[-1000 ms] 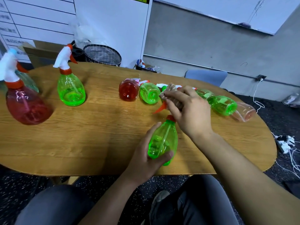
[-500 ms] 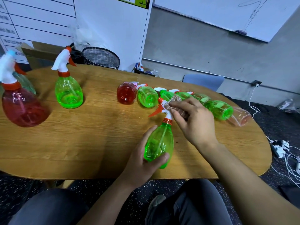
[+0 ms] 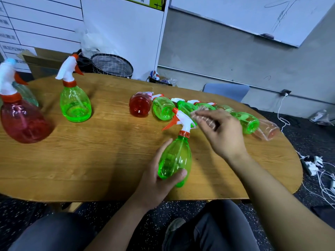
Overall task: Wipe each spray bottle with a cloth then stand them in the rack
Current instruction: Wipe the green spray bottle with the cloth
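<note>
Single view only: head-worn wide-angle camera, looking forward and down from seated position at near edge of wooden table (image 3: 90,160). Close range: forearms enter from bottom of frame, left hand (image 3: 155,182) lower centre, right hand (image 3: 221,133) centre right, knees along bottom edge. Table fills middle band, curving with lens distortion. Far wall and whiteboard (image 3: 253,15) in upper part of frame, floor with cables (image 3: 319,171) at right edge. Horizon tilted, dropping toward right. No second view to share coverage.
</note>
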Motion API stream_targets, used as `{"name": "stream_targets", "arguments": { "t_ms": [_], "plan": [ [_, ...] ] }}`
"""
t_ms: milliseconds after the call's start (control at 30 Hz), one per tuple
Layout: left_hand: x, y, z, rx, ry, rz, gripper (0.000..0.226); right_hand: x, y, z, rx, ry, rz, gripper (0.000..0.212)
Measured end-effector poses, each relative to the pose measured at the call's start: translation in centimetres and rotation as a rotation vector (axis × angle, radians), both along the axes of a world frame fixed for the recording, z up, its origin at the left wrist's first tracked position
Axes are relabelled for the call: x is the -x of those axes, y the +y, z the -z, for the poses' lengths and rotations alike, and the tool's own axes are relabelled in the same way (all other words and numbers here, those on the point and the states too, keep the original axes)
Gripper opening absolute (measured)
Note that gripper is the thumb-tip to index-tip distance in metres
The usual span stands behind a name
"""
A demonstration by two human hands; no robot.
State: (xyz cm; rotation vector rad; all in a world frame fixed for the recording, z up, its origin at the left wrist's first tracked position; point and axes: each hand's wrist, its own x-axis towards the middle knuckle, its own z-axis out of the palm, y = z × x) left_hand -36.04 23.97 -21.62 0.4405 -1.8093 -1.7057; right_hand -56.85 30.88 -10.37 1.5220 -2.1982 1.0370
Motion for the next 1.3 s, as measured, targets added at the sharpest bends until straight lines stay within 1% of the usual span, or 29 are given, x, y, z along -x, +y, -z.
{"name": "stream_targets", "arguments": {
  "t_ms": [67, 100, 133, 200, 233, 267, 333, 433, 500, 600, 633, 700, 767, 800, 867, 933, 1000, 1100, 1133, 1167, 1200, 1233, 1300],
  "plan": [
    [0.0, 0.0, 0.0, -0.001, -0.008, 0.002, 0.083, 0.4, -1.7, -1.4, 0.080, -0.247, -0.077, 0.020],
    [0.1, 0.0, 0.1, -0.002, -0.014, -0.002, 0.084, 0.4, -2.6, -1.9, 0.068, -0.322, -0.115, 0.023],
    [0.1, 0.0, 0.1, -0.006, -0.019, -0.005, 0.085, 0.3, -3.4, -2.3, 0.020, -0.330, -0.133, 0.028],
    [0.0, 0.0, 0.0, -0.020, -0.030, 0.001, 0.088, 0.1, -4.4, -2.3, -0.128, -0.246, -0.131, 0.036],
    [0.0, 0.0, 0.0, -0.025, -0.034, 0.004, 0.088, 0.0, -4.7, -2.1, -0.185, -0.219, -0.119, 0.034],
    [0.0, 0.0, 0.0, -0.024, -0.035, 0.002, 0.089, 0.0, -4.9, -1.8, -0.214, -0.236, -0.111, 0.030],
    [-0.2, 0.0, 0.0, -0.012, -0.031, -0.016, 0.089, 0.1, -4.6, -1.2, -0.192, -0.349, -0.128, 0.021],
    [-0.4, 0.0, -0.1, -0.032, -0.011, -0.017, 0.086, 0.5, -3.5, -0.3, -0.169, -0.507, -0.190, 0.021],
    [-0.5, 0.1, -0.2, -0.058, 0.000, -0.025, 0.084, 1.0, -2.4, -0.8, -0.229, -0.569, -0.211, 0.019],
    [-0.4, 0.0, -0.3, -0.072, 0.000, -0.015, 0.084, 2.3, -0.6, -2.7, -0.411, -0.544, -0.191, 0.016],
    [-0.3, 0.0, -0.2, -0.064, -0.003, -0.010, 0.084, 2.4, -0.4, -3.4, -0.402, -0.558, -0.183, 0.014],
    [0.0, 0.0, -0.2, -0.050, -0.006, -0.004, 0.085, 1.7, -0.8, -3.9, -0.220, -0.602, -0.184, 0.011],
    [0.1, 0.2, -0.3, -0.043, -0.009, 0.007, 0.085, 0.7, -2.2, -3.4, -0.039, -0.537, -0.154, 0.017],
    [0.1, 0.3, -0.3, -0.034, -0.013, 0.011, 0.086, 0.3, -2.8, -2.8, -0.020, -0.492, -0.160, 0.022],
    [0.0, 0.5, -0.2, -0.011, -0.020, 0.004, 0.087, -0.4, -3.7, -1.5, -0.074, -0.394, -0.153, 0.025],
    [-0.1, 0.5, -0.3, -0.003, -0.016, -0.021, 0.085, -0.6, -4.0, -0.6, -0.109, -0.331, -0.104, 0.021],
    [-0.2, 0.4, -0.5, -0.021, -0.009, -0.028, 0.085, -0.1, -3.8, -0.3, -0.138, -0.324, -0.096, 0.018],
    [-0.2, 0.2, -0.6, -0.092, 0.021, -0.036, 0.085, 1.4, -2.8, 0.0, -0.236, -0.373, -0.108, 0.016],
    [-0.3, 0.1, -0.7, -0.105, 0.026, -0.039, 0.086, 1.7, -2.3, 0.3, -0.227, -0.390, -0.118, 0.015],
    [-0.2, 0.1, -0.8, -0.104, 0.028, -0.043, 0.087, 1.7, -1.8, 0.7, -0.171, -0.427, -0.128, 0.014],
    [-0.1, 0.2, -0.8, -0.099, 0.032, -0.048, 0.087, 1.4, -1.3, 1.4, -0.071, -0.517, -0.141, 0.013],
    [0.0, 0.1, -0.7, -0.098, 0.033, -0.057, 0.088, 0.9, -0.7, 2.3, 0.053, -0.684, -0.148, 0.014],
    [0.1, 0.1, -0.6, -0.112, 0.040, -0.084, 0.088, -1.0, 0.3, 4.7, 0.283, -1.116, -0.141, 0.022]
  ]
}}
